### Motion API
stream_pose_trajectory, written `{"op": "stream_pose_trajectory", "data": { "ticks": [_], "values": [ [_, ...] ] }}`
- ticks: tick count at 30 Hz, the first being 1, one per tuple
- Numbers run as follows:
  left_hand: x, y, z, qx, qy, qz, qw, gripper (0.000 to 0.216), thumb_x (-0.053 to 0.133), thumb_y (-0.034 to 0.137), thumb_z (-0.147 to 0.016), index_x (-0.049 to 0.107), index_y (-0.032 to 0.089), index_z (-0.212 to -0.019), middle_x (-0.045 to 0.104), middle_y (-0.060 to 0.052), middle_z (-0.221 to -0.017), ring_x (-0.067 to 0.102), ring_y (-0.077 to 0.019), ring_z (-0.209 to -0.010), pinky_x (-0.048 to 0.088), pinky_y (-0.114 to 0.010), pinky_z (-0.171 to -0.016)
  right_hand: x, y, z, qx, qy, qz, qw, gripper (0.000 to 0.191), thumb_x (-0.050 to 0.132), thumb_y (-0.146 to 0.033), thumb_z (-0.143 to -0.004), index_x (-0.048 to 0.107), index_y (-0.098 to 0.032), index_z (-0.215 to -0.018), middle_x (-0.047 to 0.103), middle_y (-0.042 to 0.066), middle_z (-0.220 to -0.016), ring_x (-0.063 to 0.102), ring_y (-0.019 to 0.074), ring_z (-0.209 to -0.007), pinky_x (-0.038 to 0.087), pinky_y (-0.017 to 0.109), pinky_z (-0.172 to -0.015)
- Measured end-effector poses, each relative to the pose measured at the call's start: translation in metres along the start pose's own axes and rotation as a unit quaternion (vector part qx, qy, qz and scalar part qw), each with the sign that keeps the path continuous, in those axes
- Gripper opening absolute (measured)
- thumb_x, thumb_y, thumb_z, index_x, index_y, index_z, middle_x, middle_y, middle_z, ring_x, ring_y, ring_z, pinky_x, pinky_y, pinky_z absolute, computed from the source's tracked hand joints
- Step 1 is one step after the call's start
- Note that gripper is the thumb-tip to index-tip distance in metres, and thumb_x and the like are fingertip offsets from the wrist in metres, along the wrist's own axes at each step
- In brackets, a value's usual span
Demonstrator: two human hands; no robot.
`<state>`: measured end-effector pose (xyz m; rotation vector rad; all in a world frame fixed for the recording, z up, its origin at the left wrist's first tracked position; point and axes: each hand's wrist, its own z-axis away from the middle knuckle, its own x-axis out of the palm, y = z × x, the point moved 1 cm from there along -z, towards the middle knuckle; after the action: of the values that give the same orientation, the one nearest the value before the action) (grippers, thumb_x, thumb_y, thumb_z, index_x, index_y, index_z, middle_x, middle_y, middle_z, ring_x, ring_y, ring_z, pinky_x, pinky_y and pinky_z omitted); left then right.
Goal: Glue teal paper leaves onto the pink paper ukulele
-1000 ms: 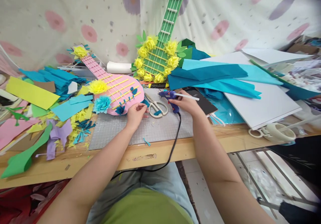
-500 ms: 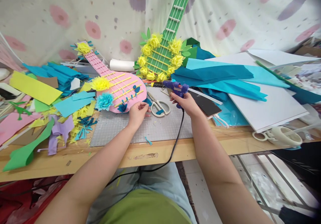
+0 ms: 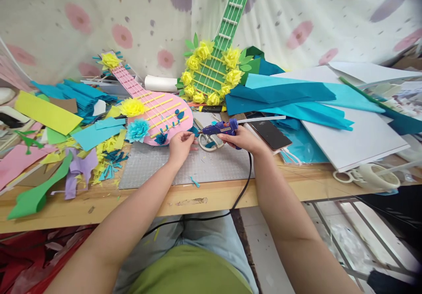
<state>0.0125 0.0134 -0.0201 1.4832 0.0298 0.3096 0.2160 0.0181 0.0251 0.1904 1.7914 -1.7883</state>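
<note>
The right hand (image 3: 244,138) grasps the glue gun (image 3: 228,128), inward from the front edge of the bench (image 3: 214,192); the left hand (image 3: 180,148) pinches its fingers beside a teal piece (image 3: 194,130), grip impossible to tell.

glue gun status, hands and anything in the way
Right hand holding glue gun. Left hand pinched near pink guitar, contents unclear. Scissors partly hidden by glue gun.

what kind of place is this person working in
Most likely a craft workspace, though whether home or studio isn't clear: the right hand holds a blue hot glue gun, a gridded cutting mat lies on the table, and a flower-trimmed pink model guitar sits nearby.
</note>
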Motion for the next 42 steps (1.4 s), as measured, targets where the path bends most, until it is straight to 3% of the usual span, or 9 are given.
{"op": "stream_pose_trajectory", "data": {
  "ticks": [6, 16, 36, 42],
  "values": [
    [-0.0001, 0.0000, 0.0009, -0.001, 0.000, 0.002, 1.000, 0.004, 0.063, 0.016, -0.069, 0.060, 0.015, -0.070, 0.063, 0.000, -0.061, 0.062, -0.0126, -0.054, 0.050, -0.022, -0.043, 0.0006, -0.0043, 0.0023, 0.006, 0.003, -0.006, 1.000, 0.045, 0.067, -0.060, -0.068, 0.055, -0.017, -0.075, 0.045, -0.005, -0.048, 0.038, 0.0065, -0.043, 0.027, 0.021, -0.041],
    [0.0003, 0.0012, 0.0017, 0.001, -0.005, -0.010, 1.000, 0.001, 0.062, 0.015, -0.071, 0.061, 0.015, -0.070, 0.063, 0.000, -0.062, 0.062, -0.0142, -0.055, 0.050, -0.025, -0.044, 0.0006, -0.0050, 0.0038, 0.000, 0.004, -0.001, 1.000, 0.046, 0.066, -0.062, -0.067, 0.053, -0.018, -0.069, 0.045, -0.004, -0.047, 0.036, 0.0069, -0.043, 0.027, 0.022, -0.041],
    [0.0003, 0.0006, 0.0038, 0.011, -0.013, -0.008, 1.000, 0.009, 0.068, 0.019, -0.066, 0.061, 0.014, -0.069, 0.064, 0.000, -0.061, 0.062, -0.0119, -0.052, 0.050, -0.020, -0.040, 0.0028, -0.0019, 0.0013, -0.008, 0.013, -0.018, 1.000, 0.046, 0.067, -0.061, -0.067, 0.056, -0.017, -0.077, 0.043, -0.005, -0.048, 0.035, 0.0064, -0.043, 0.026, 0.022, -0.040],
    [-0.0004, -0.0007, 0.0032, 0.012, -0.015, -0.004, 1.000, 0.012, 0.070, 0.022, -0.064, 0.060, 0.015, -0.068, 0.063, 0.001, -0.059, 0.062, -0.0123, -0.052, 0.050, -0.020, -0.041, -0.0002, -0.0035, 0.0016, -0.007, 0.038, -0.010, 0.999, 0.048, 0.066, -0.063, -0.066, 0.052, -0.017, -0.067, 0.043, -0.005, -0.047, 0.036, 0.0067, -0.043, 0.028, 0.022, -0.042]
  ]
}}
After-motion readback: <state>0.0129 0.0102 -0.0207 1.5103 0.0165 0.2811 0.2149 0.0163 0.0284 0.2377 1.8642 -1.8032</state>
